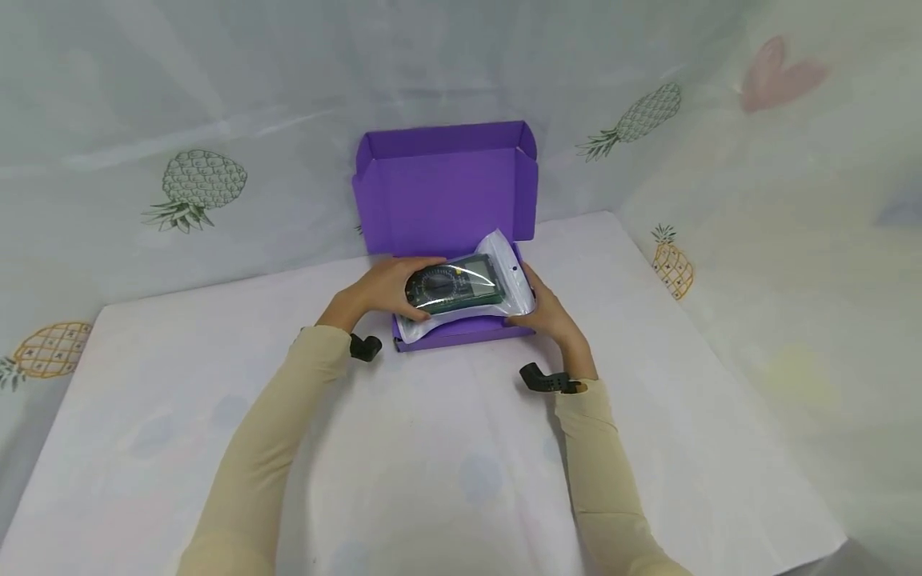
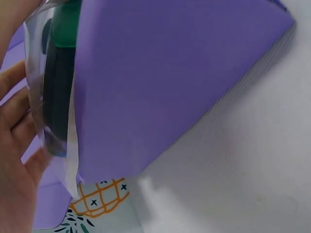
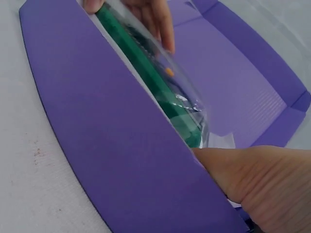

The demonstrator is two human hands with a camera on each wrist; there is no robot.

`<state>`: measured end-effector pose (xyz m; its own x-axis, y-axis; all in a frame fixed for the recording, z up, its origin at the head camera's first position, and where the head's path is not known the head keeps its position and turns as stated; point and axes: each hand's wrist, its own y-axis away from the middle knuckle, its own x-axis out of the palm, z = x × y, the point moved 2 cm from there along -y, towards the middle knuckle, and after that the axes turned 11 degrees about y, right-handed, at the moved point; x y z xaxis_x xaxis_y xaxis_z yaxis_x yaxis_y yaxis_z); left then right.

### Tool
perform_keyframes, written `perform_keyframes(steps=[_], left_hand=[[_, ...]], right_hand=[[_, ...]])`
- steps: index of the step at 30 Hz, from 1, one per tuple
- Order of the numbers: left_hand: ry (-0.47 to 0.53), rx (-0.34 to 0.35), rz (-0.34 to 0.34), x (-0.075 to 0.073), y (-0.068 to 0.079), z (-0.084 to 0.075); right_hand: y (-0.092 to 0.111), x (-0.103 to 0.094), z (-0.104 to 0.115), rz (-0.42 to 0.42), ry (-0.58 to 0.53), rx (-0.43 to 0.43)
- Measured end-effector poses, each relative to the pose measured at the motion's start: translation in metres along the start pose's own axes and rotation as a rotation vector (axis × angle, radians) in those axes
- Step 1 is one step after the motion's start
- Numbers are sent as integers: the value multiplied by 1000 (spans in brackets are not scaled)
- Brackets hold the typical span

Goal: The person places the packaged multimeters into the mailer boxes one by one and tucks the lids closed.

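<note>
A dark multimeter with a green edge (image 1: 461, 286) lies tilted in a clear-fronted plastic bag with a white back (image 1: 513, 280). It is over the tray of a purple cardboard box (image 1: 468, 339), low behind the front wall. My left hand (image 1: 385, 286) grips the bagged multimeter's dial end, thumb on the near side and fingers on the far side. At the bag's other end, past the meter's screen, my right hand (image 1: 549, 310) holds the bag beside the box's right wall. Its fingertips are partly hidden. In the right wrist view the multimeter's green side (image 3: 141, 63) shows above the front wall.
The box's lid (image 1: 446, 200) stands raised at the back, near a hanging pineapple-print cloth (image 1: 302, 184). A white cloth (image 1: 432, 448) covers the table under the box. Black wrist mounts (image 1: 543, 379) sit at both cuffs.
</note>
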<state>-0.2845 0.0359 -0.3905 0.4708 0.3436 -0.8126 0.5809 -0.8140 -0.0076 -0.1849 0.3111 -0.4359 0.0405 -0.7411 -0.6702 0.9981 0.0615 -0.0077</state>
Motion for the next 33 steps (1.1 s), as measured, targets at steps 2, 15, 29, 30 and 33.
perform_keyframes(steps=[2, 15, 29, 30, 33], left_hand=[[19, 3, 16, 1, -1, 3], [102, 33, 43, 0, -13, 15], [156, 1, 140, 21, -27, 19], [153, 5, 138, 20, -28, 19], [146, 6, 148, 18, -30, 18]], right_hand=[[2, 2, 1, 13, -11, 9], [0, 2, 6, 23, -44, 43], [4, 2, -1, 65, -125, 35], [3, 1, 0, 59, -120, 34], [2, -1, 1, 58, -110, 43]])
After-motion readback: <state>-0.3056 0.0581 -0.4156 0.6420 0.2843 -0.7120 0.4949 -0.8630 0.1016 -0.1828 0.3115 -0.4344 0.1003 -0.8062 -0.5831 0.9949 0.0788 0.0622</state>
